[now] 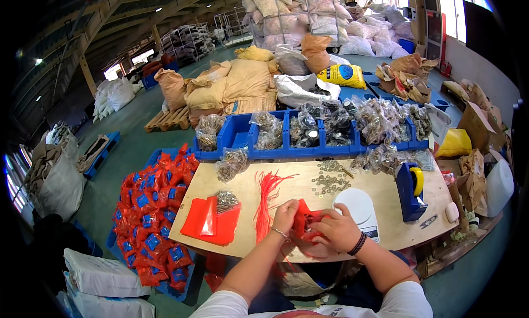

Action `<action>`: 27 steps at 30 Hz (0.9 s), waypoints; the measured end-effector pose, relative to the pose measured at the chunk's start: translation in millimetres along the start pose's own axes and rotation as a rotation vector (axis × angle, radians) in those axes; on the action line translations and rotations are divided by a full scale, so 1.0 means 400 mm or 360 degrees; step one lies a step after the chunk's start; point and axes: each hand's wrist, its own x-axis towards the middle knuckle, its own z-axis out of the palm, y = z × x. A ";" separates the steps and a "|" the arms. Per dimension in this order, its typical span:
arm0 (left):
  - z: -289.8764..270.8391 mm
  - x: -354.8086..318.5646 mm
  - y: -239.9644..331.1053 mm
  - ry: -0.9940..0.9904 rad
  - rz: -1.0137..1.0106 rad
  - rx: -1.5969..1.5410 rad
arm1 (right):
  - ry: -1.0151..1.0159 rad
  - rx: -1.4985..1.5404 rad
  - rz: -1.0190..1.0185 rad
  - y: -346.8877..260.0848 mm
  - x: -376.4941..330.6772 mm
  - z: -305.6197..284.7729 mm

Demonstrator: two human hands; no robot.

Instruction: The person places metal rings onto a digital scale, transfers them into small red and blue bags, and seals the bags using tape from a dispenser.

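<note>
My left hand (285, 216) pinches the upper left side of a red plastic bag (301, 216) just above the table's near edge. On the bag's right side my right hand (337, 228) grips it with bent fingers, the index finger lifted. What lies inside the bag is mostly hidden by my hands. A bundle of thin red strings (266, 199) spreads on the table left of my left hand. Just beyond my right hand stands a white digital scale (355, 205). Flat red bags (201, 224) are stacked farther left, with a see-through bag of metal parts (226, 201) on them.
Loose washers (325, 181) lie mid-table. Blue bins (237, 133) with bagged hardware line the far edge. A blue tape dispenser (409, 194) and small snips (428, 222) are at right. Filled red bags (151, 219) heap beside the table at left. Sacks (242, 86) stand beyond.
</note>
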 end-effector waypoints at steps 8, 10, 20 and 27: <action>0.003 -0.005 -0.010 0.0343 0.0008 -0.0318 | 0.0286 0.0171 0.0535 0.029 -0.004 -0.020; 0.005 -0.008 -0.019 0.0376 0.0023 -0.0349 | 0.0625 0.0711 0.0786 0.037 -0.010 0.026; 0.007 -0.003 -0.019 0.0548 -0.0090 -0.0611 | 0.0566 0.1314 0.1153 0.025 -0.020 0.132; 0.001 -0.007 0.009 0.0330 0.0053 -0.0229 | 0.0810 0.2097 0.1578 0.050 -0.040 0.170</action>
